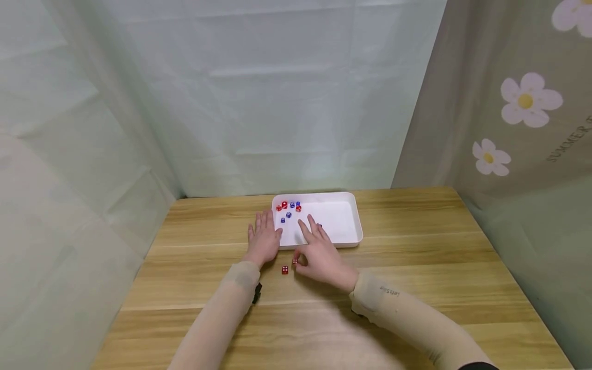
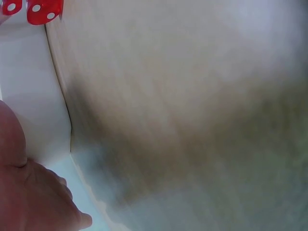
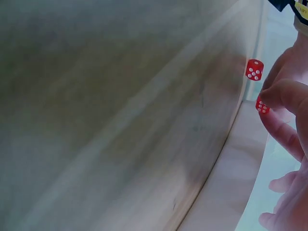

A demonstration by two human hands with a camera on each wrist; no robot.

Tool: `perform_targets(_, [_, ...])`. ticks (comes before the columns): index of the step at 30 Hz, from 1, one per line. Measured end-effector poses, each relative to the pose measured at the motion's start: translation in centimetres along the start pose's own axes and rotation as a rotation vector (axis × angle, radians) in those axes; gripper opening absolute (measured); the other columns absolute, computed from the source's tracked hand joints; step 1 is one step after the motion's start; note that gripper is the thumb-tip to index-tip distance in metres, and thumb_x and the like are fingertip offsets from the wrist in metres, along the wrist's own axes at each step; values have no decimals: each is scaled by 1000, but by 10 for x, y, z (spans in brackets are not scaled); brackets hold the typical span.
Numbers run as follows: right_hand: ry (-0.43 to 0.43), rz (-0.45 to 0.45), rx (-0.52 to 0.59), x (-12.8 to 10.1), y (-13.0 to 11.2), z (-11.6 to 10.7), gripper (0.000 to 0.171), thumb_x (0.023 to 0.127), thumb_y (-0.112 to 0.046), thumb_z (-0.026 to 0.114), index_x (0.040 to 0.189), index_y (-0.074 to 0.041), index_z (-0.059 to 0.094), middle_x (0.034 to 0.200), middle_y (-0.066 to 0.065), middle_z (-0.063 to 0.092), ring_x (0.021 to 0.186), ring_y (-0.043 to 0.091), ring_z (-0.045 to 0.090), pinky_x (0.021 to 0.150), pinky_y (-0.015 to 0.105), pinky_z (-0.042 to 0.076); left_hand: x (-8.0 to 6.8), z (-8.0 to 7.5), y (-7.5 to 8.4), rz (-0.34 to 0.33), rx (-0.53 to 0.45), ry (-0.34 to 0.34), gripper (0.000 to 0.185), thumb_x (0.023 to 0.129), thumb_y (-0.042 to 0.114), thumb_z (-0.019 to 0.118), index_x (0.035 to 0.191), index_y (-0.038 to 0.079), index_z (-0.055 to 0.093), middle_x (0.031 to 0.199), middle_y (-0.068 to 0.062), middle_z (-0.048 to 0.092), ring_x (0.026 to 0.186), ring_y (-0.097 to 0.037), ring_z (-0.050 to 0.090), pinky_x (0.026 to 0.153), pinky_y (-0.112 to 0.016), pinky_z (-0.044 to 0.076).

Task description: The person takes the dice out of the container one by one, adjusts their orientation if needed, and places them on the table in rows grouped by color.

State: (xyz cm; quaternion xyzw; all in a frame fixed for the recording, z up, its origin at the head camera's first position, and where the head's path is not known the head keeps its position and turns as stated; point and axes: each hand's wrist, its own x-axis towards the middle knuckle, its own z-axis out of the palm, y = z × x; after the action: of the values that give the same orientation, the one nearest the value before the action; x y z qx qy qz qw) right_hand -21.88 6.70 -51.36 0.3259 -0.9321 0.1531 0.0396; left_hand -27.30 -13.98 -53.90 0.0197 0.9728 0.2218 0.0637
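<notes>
My right hand [image 1: 319, 257] pinches a red die with white dots [image 3: 262, 105] between thumb and forefinger, just in front of a white tray [image 1: 337, 221]. Its other fingers spread out over the tray. A second red die [image 1: 284, 270] lies on the table to the left of the pinched one, between the two hands. My left hand [image 1: 263, 241] lies along the tray's left side with its fingers straight, the thumb at the front left corner. In the left wrist view part of this hand [image 2: 38, 192] shows beside the tray's white wall.
Inside the tray, toward its left, sit several blue dice [image 1: 289, 215] and 3 red dice [image 1: 284, 205]. The wooden table [image 1: 416, 246] reaches a pale curtain [image 1: 287, 103] at the back. A curtain with white flowers [image 1: 532, 100] hangs on the right.
</notes>
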Motion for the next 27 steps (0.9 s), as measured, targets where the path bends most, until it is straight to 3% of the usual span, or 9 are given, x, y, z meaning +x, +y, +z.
perform_targets(11, [-36,-10,-34,-3,-5,2,14,87,-41,88,94,-30,83,174,23,21,162,47,0,130,62,13,0,0,2,-14,0,-1,74,116,33,38,171,1,1,178,-21,0,163,-36,-13,128,-65,-5])
perform_targets(17, [-37,-30,-58,-3,-7,2,14,86,-43,88,92,-31,84,174,24,22,162,50,6,129,63,15,-3,-1,4,-14,10,13,73,116,32,38,171,0,2,178,-21,2,164,-36,-11,128,-64,-4])
perform_targets(27, [-54,-34,-62,-2,-8,3,13,85,-42,89,92,-32,84,174,24,22,162,48,2,129,64,14,-1,-1,4,-20,1,8,72,116,31,38,171,1,2,178,-22,2,164,-37,-11,128,-64,-5])
